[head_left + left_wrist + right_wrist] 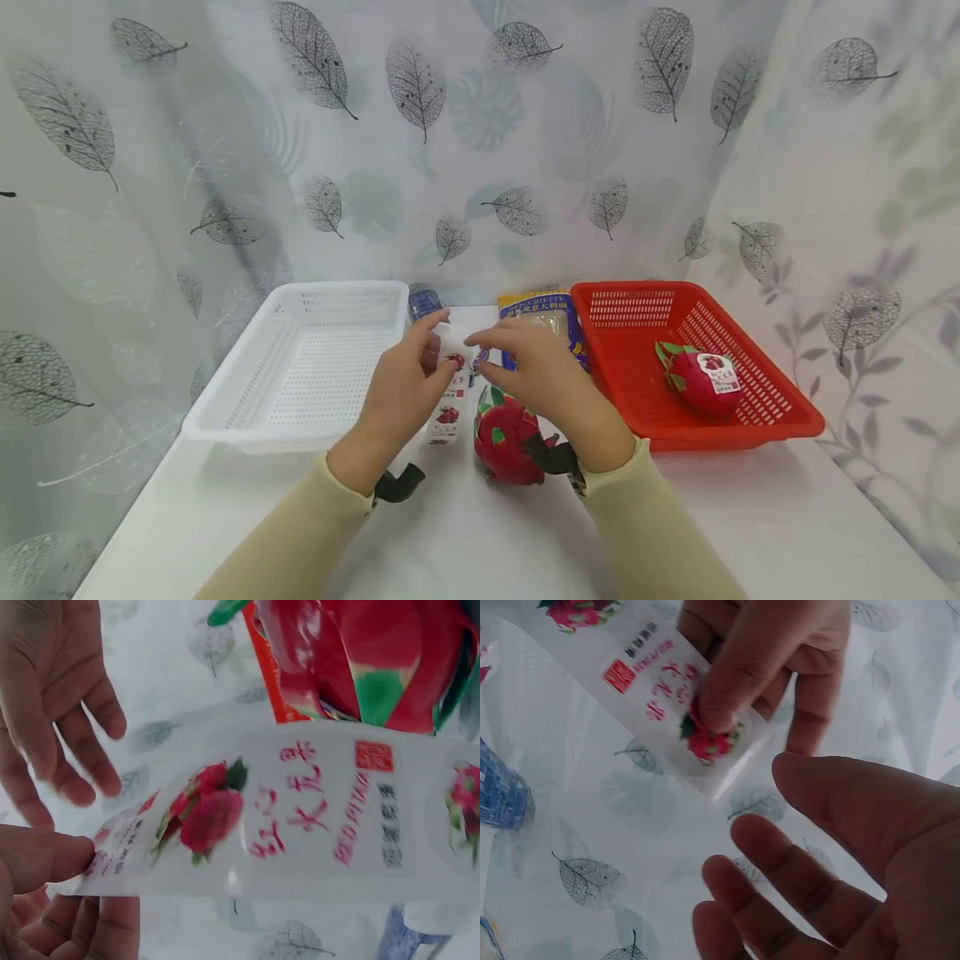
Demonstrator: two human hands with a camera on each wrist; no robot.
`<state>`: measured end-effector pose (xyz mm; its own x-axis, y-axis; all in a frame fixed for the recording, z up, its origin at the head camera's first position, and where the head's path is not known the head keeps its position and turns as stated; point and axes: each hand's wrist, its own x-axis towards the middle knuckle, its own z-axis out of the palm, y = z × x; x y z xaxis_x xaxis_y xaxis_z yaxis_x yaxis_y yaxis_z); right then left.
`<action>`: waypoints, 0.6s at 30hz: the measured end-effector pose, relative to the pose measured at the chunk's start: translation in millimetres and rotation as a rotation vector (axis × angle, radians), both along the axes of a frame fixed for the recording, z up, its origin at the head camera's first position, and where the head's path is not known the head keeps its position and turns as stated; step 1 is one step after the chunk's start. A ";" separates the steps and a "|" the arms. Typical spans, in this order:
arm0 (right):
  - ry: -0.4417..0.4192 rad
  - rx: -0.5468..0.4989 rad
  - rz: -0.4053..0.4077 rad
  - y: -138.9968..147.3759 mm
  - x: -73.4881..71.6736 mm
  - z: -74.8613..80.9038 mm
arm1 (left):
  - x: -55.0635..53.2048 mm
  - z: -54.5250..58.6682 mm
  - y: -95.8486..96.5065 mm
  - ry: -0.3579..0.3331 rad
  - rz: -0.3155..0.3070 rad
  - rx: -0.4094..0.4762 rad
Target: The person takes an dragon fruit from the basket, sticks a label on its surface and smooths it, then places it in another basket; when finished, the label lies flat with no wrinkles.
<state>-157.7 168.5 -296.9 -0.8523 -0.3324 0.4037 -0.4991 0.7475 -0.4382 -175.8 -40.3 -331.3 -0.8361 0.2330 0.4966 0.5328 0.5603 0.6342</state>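
A pale sheet (pixel 480 158) printed with grey and black leaves is hung behind a white tabletop (pixel 465 542). On its left side a white perforated plastic basket (pixel 337 358) is placed; on its right side a red perforated plastic basket (pixel 742 435) is set. Beige long sleeves (pixel 300 525) are worn on both arms, which are stretched toward the middle. Beside the red basket a yellow-and-blue pasta packet (pixel 553 307) is partly covered by the right-hand grip (pixel 543 371). That grip is held wide, thumb and fingers parted, and nothing is held in it. By the left-hand grip (pixel 399 383), thumb and fingers are pinched on a glossy white strip of dragon fruit stickers (pixel 446 417), near its end. The strip is stretched from there toward the person, between the two arms. A round red dragon fruit with green-tipped scales (pixel 508 442) is seen on the tabletop just right of the strip, partly hidden by the right wrist. A second red dragon fruit (pixel 686 379) is contained in the red basket; to its skin a small white printed sticker (pixel 720 375) is stuck.
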 end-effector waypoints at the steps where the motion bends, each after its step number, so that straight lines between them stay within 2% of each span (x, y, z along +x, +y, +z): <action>1: 0.032 0.006 0.011 -2.4 0.3 -1.0 | 1.4 0.5 0.7 0.007 -0.008 0.012; 5: 0.121 0.012 0.014 -8.5 2.9 -2.6 | 6.6 1.9 2.3 0.044 -0.020 0.035; 10: 0.171 0.011 0.007 -10.6 3.9 -4.6 | 10.9 3.1 3.3 0.080 -0.054 0.039; 13: 0.199 0.008 0.002 -10.6 2.5 -7.1 | 12.4 2.9 3.7 0.062 -0.092 0.065; 18: 0.267 -0.012 0.002 -11.4 -0.2 -9.4 | 14.6 4.4 3.1 -0.011 -0.133 0.120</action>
